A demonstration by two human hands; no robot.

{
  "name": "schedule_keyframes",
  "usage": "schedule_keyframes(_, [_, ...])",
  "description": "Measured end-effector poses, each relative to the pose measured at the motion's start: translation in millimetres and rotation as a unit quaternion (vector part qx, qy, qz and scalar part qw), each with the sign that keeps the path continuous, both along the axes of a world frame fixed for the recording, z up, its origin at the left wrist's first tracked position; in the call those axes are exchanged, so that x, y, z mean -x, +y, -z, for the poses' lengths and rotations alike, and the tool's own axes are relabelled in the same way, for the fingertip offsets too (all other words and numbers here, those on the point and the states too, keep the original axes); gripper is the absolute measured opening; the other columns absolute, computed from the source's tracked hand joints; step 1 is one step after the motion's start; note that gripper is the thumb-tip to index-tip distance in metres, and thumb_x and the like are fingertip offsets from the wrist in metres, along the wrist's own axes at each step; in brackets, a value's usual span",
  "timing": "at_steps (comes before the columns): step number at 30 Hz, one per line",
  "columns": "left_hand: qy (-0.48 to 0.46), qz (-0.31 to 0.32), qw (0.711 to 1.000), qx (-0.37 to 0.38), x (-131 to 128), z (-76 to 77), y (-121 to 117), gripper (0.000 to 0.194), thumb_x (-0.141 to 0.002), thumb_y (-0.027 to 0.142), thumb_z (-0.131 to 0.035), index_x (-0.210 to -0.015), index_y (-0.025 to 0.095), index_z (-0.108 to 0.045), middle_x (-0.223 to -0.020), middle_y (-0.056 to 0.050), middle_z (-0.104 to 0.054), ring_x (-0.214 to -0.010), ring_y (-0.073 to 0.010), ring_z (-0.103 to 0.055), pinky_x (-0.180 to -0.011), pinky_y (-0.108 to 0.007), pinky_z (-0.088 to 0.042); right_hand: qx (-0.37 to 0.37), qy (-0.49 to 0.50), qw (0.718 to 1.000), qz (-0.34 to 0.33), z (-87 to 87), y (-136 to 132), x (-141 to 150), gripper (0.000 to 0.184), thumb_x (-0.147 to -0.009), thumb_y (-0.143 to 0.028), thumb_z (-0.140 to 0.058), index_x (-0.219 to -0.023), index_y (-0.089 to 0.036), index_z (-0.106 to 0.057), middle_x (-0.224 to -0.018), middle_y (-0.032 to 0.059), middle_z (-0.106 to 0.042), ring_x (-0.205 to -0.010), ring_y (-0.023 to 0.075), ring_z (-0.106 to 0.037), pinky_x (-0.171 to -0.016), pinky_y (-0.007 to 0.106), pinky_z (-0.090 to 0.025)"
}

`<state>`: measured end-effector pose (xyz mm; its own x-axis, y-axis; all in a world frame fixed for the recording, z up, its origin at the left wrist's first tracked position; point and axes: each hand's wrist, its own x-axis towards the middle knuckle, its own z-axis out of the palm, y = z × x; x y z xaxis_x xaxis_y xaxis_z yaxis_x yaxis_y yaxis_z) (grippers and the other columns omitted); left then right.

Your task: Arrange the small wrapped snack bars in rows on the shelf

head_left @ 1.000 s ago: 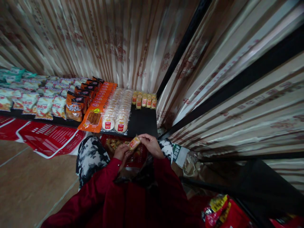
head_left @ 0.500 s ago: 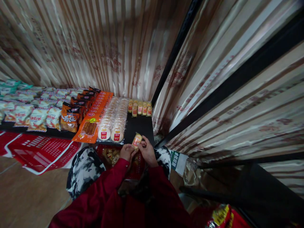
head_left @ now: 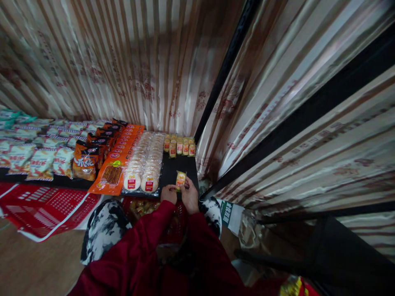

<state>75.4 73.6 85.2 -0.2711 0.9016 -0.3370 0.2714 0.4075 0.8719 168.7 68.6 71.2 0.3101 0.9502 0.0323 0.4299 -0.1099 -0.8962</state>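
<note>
A small yellow wrapped snack packet [head_left: 180, 178] with a reddish label stands upright above the front part of the black shelf [head_left: 182, 163]. My right hand [head_left: 189, 196] pinches its lower right side. At the lower left edge, the closed fingers of my left hand [head_left: 169, 194] grip it too; the fingertips are partly hidden. Behind it, a small group of matching yellow packets [head_left: 179, 147] sits in rows at the shelf's back right corner. Left of my hands lie two long rows of round white crackers [head_left: 149, 183] in clear wrappers.
Orange snack bags [head_left: 112, 174], brown-orange bags [head_left: 84, 160] and white bags [head_left: 41, 162] fill the shelf leftwards. A red basket [head_left: 52, 209] stands below at left. Another red container with yellow packets [head_left: 142, 207] is beneath my arms. A black post [head_left: 226, 70] and striped curtain [head_left: 148, 61] border the shelf.
The packet has gone from tilted to nearly upright between my hands, which have moved slightly forward over the shelf. The view has shifted a little.
</note>
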Motion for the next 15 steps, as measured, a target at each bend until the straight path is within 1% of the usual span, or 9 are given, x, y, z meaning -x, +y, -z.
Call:
schedule_keyframes(2, [0.014,0.004,1.000,0.009,-1.6,1.1,5.5,0.018,-0.068,0.002,-0.055,-0.068,0.016,-0.066,-0.074,-0.004,-0.066,-0.074,-0.0154,-0.061,-0.073,-0.025,-0.048,0.002,0.005,1.000,0.006,7.7,4.9,-0.8,0.045,-0.078,-0.023,-0.045,-0.122,-0.015,-0.051,-0.108,0.0101,-0.062,-0.094,0.0190,-0.060,-0.085,0.032,-0.048])
schedule_keyframes(5, [-0.005,0.015,1.000,0.022,-5.2,9.8,13.5,0.017,-0.068,0.003,-0.055,-0.069,0.016,-0.065,-0.071,-0.004,-0.066,-0.077,-0.0171,-0.063,-0.073,-0.026,-0.049,0.001,-0.002,1.000,0.012,15.4,9.5,-1.5,0.045,-0.078,-0.023,-0.045,-0.121,-0.015,-0.051,-0.109,0.0114,-0.060,-0.093,0.0189,-0.060,-0.084,0.032,-0.048])
schedule_keyframes(7, [-0.030,0.022,0.999,0.036,-8.6,16.3,17.9,0.015,-0.068,0.003,-0.055,-0.070,0.016,-0.063,-0.069,-0.004,-0.066,-0.076,-0.0170,-0.064,-0.071,-0.026,-0.050,-0.001,-0.026,0.999,0.022,16.2,11.2,-1.4,0.043,-0.077,-0.022,-0.045,-0.119,-0.014,-0.053,-0.108,0.0123,-0.059,-0.092,0.0188,-0.060,-0.084,0.032,-0.048])
schedule_keyframes(9, [-0.053,0.015,0.997,0.045,-12.2,19.2,21.3,0.013,-0.070,0.004,-0.055,-0.074,0.015,-0.062,-0.072,-0.004,-0.066,-0.075,-0.0161,-0.064,-0.068,-0.024,-0.050,-0.001,-0.056,0.998,0.038,14.4,12.6,-0.6,0.041,-0.077,-0.021,-0.046,-0.116,-0.014,-0.055,-0.106,0.0121,-0.058,-0.091,0.0189,-0.059,-0.085,0.032,-0.048])
schedule_keyframes(12, [-0.065,0.005,0.997,0.049,-16.8,14.6,25.0,0.015,-0.071,0.008,-0.058,-0.085,0.014,-0.061,-0.081,-0.007,-0.068,-0.077,-0.0152,-0.065,-0.066,-0.022,-0.050,0.011,-0.082,0.995,0.059,10.5,15.7,1.3,0.039,-0.077,-0.019,-0.047,-0.114,-0.015,-0.057,-0.102,0.0115,-0.058,-0.091,0.0195,-0.058,-0.085,0.032,-0.047])
schedule_keyframes(15, [-0.062,0.002,0.997,0.051,-19.6,6.7,29.1,0.027,-0.070,0.010,-0.061,-0.097,0.012,-0.059,-0.089,-0.010,-0.069,-0.078,-0.0161,-0.065,-0.066,-0.021,-0.049,0.016,-0.075,0.995,0.064,8.5,21.5,2.9,0.041,-0.076,-0.019,-0.047,-0.116,-0.011,-0.057,-0.102,0.0139,-0.057,-0.091,0.0210,-0.059,-0.084,0.032,-0.047])
